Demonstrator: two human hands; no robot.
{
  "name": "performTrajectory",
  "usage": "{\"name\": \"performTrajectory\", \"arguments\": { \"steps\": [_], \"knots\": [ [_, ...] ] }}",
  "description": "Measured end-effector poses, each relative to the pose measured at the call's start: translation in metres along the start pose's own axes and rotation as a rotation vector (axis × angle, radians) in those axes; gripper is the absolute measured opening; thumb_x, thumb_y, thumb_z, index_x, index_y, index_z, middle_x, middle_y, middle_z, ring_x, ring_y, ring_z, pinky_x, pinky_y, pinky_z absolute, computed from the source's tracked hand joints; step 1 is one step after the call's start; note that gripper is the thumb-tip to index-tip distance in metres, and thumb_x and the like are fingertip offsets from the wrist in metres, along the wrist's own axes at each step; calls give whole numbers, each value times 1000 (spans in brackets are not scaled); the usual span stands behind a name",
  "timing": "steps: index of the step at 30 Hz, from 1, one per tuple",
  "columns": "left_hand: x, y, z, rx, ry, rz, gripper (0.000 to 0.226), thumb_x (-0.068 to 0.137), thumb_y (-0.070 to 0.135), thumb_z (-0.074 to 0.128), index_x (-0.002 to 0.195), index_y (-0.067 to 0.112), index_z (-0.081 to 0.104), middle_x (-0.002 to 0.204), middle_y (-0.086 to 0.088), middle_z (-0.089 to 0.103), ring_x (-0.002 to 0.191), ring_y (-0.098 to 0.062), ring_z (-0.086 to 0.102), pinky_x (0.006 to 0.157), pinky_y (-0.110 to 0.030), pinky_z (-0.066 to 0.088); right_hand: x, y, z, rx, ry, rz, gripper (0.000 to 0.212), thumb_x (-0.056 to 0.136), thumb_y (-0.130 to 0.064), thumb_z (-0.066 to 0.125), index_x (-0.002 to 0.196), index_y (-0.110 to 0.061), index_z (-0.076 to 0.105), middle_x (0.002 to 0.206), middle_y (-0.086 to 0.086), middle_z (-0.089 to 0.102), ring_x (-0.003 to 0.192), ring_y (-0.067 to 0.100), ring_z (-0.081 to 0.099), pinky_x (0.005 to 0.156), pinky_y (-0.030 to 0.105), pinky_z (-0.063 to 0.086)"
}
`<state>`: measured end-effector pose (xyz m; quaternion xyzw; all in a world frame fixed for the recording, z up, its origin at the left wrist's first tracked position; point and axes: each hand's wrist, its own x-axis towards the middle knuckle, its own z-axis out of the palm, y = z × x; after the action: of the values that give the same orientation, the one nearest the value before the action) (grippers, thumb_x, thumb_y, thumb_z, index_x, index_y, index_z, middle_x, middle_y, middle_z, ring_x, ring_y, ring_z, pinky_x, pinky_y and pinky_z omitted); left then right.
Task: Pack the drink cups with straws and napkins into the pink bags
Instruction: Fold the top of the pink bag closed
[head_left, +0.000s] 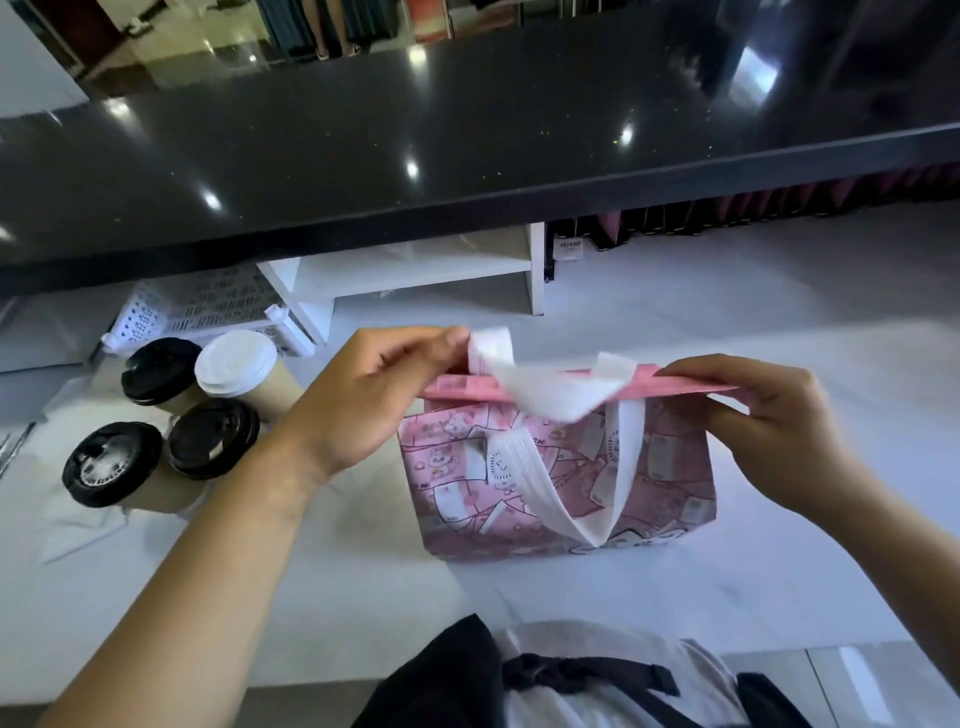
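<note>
Wore a pale top (597, 691) crossed by a black strap (587, 670), nearest the lens at the near edge of the white tabletop (727, 571). Worked a pink bag (665, 467) standing upright around the middle of that tabletop, slightly toward its right. Pinched the bag's upper white handle (550, 395) between thumb and fingertips of the left hand (363, 400), at the rim's left end. Gripped the rim's right end with the right hand (769, 415), fingers curled over the fabric. Held the mouth drawn into a nearly flat line, so could not show whether anything sat inside. Had four lidded drink cups (214, 439) clustered toward the tabletop's left edge, three black-lidded and one white-lidded, well apart from the bag. Could not make out straws or napkins with certainty. Faced a white basket (197, 312) and white shelf (415, 270) along the far edge, beneath a glossy black counter (415, 145). Judged the bag light, soft and floppy, apt to fold shut unless spread at both rim ends; judged the paper cups crushable and liable to spill, best taken around the body below the lid and lowered upright.
</note>
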<state>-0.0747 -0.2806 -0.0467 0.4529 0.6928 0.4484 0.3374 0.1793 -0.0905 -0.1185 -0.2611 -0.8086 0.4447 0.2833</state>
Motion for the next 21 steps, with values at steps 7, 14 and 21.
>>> {"name": "performTrajectory", "arguments": {
  "steps": [7, 14, 21],
  "knots": [
    [-21, -33, 3, 21, -18, 115, 55, 72, 20, 88, 122, 33, 68, 120, 11, 71, 114, -9, 66, 100, -26, 51, -6, -2, 5, -5, 50, 23, 73, 80, 11, 56, 92, -59, 68, 98, -29, 72, 99, 1, 67, 85, 15, 52],
    [-25, -54, 16, 122, 214, 232, 39, 87, 14, 68, 114, 41, 62, 102, 12, 73, 90, -8, 69, 81, -25, 53, -4, 2, 12, 5, 98, -41, 58, 89, 17, 54, 116, -34, 62, 96, -22, 67, 94, 8, 67, 90, 23, 52],
    [-22, -63, 22, 430, 246, 441, 42, 82, -24, 57, 107, 10, 61, 108, 2, 64, 103, 0, 62, 90, -12, 46, -1, 5, 12, -57, 74, -144, 36, 84, 4, 46, 100, -26, 57, 95, -19, 60, 93, 14, 61, 90, 34, 52]
  ]
}}
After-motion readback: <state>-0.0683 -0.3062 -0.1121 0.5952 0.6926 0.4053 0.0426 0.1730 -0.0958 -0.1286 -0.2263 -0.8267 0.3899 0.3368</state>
